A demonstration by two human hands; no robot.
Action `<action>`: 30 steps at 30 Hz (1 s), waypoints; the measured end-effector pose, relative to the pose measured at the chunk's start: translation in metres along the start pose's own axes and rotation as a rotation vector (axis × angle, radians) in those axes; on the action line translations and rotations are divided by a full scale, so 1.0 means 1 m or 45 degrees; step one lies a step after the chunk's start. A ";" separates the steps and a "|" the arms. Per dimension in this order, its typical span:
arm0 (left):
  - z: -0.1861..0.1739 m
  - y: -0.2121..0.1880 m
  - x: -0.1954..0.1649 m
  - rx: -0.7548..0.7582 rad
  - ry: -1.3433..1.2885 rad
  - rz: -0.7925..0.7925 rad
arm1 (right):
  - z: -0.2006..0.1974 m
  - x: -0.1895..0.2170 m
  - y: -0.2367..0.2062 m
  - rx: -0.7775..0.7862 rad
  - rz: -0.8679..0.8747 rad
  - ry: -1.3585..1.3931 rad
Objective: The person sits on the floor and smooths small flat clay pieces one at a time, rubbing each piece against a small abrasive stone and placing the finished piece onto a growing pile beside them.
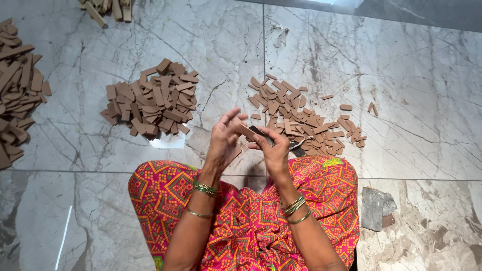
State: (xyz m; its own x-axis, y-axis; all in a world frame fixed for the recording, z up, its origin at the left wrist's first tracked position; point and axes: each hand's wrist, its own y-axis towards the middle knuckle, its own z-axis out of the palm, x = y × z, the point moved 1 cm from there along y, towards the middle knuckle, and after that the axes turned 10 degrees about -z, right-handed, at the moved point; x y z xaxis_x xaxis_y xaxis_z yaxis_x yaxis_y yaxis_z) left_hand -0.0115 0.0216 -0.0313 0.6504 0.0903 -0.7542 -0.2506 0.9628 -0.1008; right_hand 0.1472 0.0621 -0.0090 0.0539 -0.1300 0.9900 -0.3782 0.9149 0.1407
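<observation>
the person sat on the marble floor (351, 60), knees covered by a bright pink and orange patterned cloth (251, 221). both hands were raised just above the lap. the left hand (225, 140) pinched one end of a small brown strip (246, 132) between thumb and fingers, the other fingers fanned loosely upward. the right hand (273, 150) was clenched around a dark, flat tool (261, 133), its tip touching the strip; what kind of tool it was could not be told.

the step in hand looked like trimming or scraping a single piece, judged from the tool set against the strip's edge. the next move would call for a steady pinch from the left hand while the right drew the tool along the edge.

on the floor beyond the left hand lay a heaped pile of brown pieces (150, 100); beyond the right hand a flatter, scattered pile (301, 120). a larger heap (17, 90) lay at the left edge, paler sticks (108, 7) at the far edge, and a grey stone (376, 208) just beside the right knee.
</observation>
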 end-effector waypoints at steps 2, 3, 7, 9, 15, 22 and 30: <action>0.000 -0.002 -0.004 -0.084 0.501 -0.027 | -0.014 0.013 0.016 0.104 -0.082 0.019; 0.002 -0.002 -0.005 -0.130 0.598 -0.045 | -0.018 0.020 0.021 0.161 -0.178 -0.033; 0.014 -0.010 0.002 -0.260 0.947 0.324 | -0.005 0.037 0.011 -0.072 -0.590 -0.909; 0.020 -0.017 0.007 -0.403 1.176 0.433 | 0.020 0.035 -0.013 0.028 -0.940 -1.069; 0.028 -0.030 0.006 -0.486 1.054 0.650 | 0.025 0.027 -0.014 0.044 -1.043 -1.108; 0.029 -0.029 0.006 -0.389 0.874 0.750 | 0.026 0.038 -0.017 -0.029 -1.011 -1.164; 0.025 -0.026 0.011 -0.472 0.964 0.680 | 0.023 0.037 -0.014 0.013 -1.036 -1.136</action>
State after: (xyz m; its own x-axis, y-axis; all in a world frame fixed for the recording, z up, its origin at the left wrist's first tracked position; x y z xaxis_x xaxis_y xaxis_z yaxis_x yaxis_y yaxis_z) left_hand 0.0204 0.0037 -0.0207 -0.2093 0.1775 -0.9616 -0.6690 0.6913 0.2732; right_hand 0.1331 0.0361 0.0259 -0.3761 -0.8886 0.2624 -0.5377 0.4400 0.7192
